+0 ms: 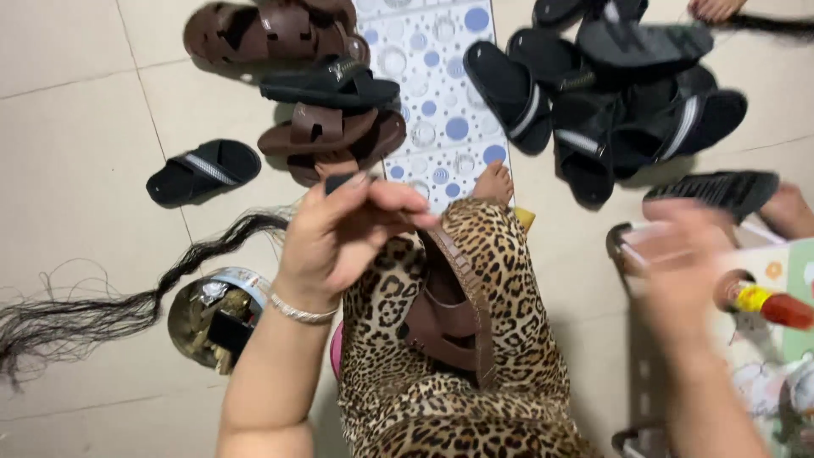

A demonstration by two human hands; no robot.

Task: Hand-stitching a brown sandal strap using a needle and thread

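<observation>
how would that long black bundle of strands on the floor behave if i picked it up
The black strand bundle would probably be floppy, since it curves loosely across the tile floor. Likely very light. Its frayed left end suggests loose strands may tangle or trail.

A sandal (449, 314) lies on the person's lap, just below the left hand (343, 233) and left of the right hand (678, 271). Beyond the left hand a stack of sandals (314, 85) sits on the floor (76, 144), with a mat (441, 93) to its right and a second heap (627, 93) beyond the right hand. A tin (212, 318) stands left of the left hand's wrist, a bottle (763, 304) just right of the right hand.
</observation>
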